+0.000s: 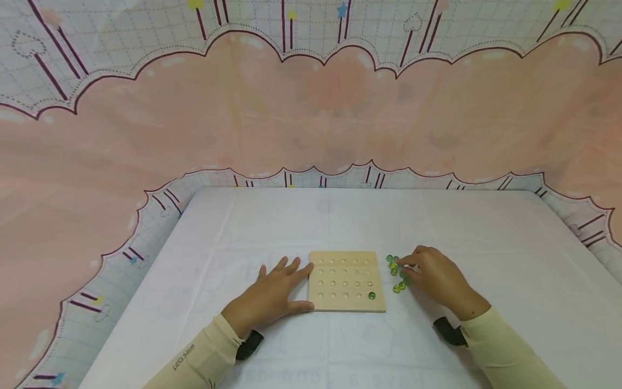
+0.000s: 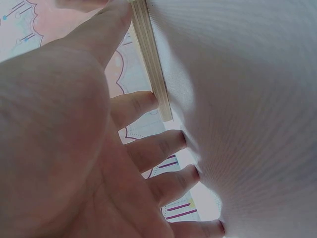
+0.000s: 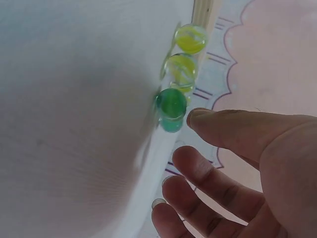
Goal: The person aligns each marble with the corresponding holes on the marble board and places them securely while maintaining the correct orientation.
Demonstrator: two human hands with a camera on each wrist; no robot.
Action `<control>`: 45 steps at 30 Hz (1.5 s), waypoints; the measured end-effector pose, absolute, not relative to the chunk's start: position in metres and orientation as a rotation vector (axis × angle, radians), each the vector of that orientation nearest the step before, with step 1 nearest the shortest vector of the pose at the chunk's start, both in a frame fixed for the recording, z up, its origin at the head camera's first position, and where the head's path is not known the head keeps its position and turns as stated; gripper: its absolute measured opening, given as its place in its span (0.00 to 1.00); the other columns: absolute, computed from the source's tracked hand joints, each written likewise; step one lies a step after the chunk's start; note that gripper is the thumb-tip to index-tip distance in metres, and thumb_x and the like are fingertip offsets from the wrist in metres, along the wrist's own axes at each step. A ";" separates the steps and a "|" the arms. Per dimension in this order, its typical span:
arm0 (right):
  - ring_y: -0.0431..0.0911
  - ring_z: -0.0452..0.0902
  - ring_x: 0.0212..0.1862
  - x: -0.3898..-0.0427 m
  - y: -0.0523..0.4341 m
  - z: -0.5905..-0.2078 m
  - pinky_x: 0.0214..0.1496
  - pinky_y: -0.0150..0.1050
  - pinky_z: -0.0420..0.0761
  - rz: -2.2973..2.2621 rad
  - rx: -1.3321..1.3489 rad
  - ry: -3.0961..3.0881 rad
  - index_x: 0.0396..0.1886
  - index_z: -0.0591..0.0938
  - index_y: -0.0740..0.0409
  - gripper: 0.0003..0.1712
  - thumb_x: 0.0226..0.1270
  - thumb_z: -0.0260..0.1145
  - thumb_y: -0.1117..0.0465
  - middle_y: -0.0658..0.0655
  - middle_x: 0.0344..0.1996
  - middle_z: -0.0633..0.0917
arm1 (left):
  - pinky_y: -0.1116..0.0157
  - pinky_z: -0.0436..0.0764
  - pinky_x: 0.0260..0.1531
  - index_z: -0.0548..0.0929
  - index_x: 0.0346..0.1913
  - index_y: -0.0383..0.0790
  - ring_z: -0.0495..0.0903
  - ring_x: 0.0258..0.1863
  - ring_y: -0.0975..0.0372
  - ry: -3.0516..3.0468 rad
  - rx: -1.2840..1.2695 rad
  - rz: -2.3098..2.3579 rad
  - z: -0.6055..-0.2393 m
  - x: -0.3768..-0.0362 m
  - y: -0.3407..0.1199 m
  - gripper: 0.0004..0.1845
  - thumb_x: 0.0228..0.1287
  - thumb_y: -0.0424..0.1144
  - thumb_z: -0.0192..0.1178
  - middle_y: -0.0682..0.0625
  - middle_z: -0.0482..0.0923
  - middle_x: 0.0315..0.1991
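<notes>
Both cream sleeves sit closest to me. My left hand (image 1: 272,297) lies flat, fingers spread, against the wooden peg board's (image 1: 347,281) left edge. My right hand (image 1: 437,278) reaches, fingers loosely curled and holding nothing, to the green marbles (image 1: 396,273) clustered just right of the board.

L hand (image 1: 272,294) lies flat, palm down, fingers straight and spread, thumb out to the side. R hand (image 1: 434,275) arched, fingers loosely curled, index and thumb tips reaching fwd. Both forearms in cream sleeves.
</notes>
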State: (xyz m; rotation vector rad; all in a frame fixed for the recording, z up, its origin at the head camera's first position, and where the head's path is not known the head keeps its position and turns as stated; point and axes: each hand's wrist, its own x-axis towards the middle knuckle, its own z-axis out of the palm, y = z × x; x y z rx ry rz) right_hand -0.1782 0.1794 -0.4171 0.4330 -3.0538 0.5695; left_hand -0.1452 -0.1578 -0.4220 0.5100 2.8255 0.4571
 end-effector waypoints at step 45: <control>0.43 0.74 0.31 -0.190 0.192 -0.416 0.31 0.36 0.72 0.651 0.410 -3.050 0.38 0.90 0.56 0.07 0.59 0.72 0.66 0.51 0.29 0.83 | 0.29 0.50 0.69 0.63 0.77 0.56 0.51 0.79 0.44 2.797 0.490 0.470 -0.415 -0.147 -0.158 0.46 0.57 0.64 0.66 0.44 0.57 0.78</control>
